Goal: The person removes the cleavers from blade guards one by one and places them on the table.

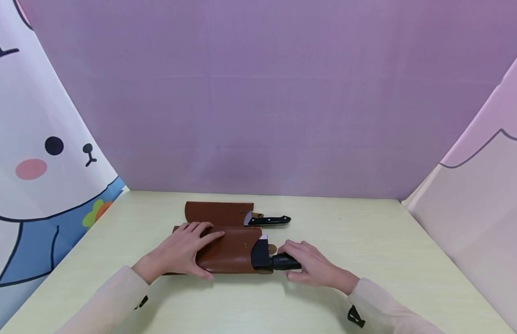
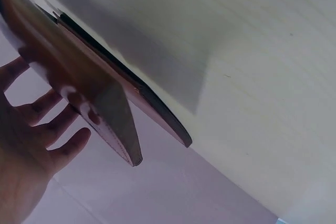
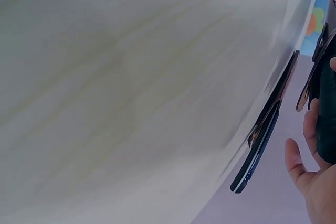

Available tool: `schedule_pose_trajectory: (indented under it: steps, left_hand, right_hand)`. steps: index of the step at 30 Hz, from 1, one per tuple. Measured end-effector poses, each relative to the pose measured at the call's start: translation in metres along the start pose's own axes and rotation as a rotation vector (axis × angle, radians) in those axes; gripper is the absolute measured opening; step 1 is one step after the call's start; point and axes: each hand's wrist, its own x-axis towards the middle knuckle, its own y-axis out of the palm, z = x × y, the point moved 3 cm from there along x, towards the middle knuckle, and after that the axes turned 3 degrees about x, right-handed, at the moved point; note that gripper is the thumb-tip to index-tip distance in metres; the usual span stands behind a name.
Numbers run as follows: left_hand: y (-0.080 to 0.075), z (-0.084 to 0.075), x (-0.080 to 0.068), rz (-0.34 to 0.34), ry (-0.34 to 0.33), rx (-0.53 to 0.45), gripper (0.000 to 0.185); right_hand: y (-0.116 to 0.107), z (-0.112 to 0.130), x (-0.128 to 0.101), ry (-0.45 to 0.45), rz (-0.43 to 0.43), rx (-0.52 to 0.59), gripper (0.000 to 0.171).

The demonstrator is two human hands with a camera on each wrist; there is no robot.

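Observation:
In the head view, a brown leather sheath [image 1: 231, 250] lies on the pale table [image 1: 367, 241] with a knife in it. My left hand [image 1: 187, 248] rests flat on the sheath, fingers straight, thumb at its near edge. My right hand [image 1: 306, 266] grips the knife's black handle [image 1: 283, 262], which sticks out of the sheath's right end. In the left wrist view the sheath [image 2: 79, 77] shows edge-on above my spread left hand [image 2: 37, 140]. The right wrist view catches my right hand [image 3: 315, 177] around the black handle [image 3: 329, 108].
A second brown sheath [image 1: 218, 212] with a black-handled knife [image 1: 268, 220] in it lies just behind the first, also edge-on as the second knife [image 3: 257, 148]. Purple backdrop behind; a cartoon curtain [image 1: 41, 153] left, a pink curtain [image 1: 483, 218] right.

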Motion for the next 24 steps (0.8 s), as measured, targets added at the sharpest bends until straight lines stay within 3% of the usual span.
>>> schedule_pose_trajectory:
  steps: [24]
  left_hand:
    - [0.0044, 0.0049, -0.0030, -0.046, 0.005, 0.009, 0.098]
  right_hand:
    - [-0.0063, -0.0017, -0.0080, -0.002, -0.024, -0.014, 0.037]
